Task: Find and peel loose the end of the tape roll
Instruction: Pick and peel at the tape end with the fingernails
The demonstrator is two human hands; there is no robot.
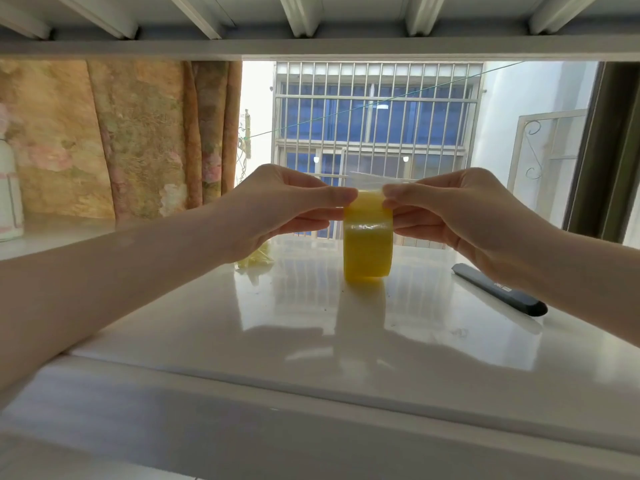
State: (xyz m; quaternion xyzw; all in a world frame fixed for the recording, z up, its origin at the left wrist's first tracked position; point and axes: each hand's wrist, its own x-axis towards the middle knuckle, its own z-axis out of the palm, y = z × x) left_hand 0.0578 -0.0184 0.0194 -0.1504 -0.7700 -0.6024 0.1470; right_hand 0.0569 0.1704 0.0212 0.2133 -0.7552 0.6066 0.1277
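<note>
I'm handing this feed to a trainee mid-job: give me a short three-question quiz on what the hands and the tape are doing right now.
1. True or false: the yellow tape roll lies flat on its side on the white counter.
2. Which hand touches the roll? A) left hand only B) right hand only C) both
3. What dark object lies on the counter under the right forearm?

Key:
1. False: it is held on edge, between the two hands.
2. C: both hands pinch it near its top, where a clear strip seems lifted.
3. A dark flat bar-shaped object; what it is cannot be told.
</note>
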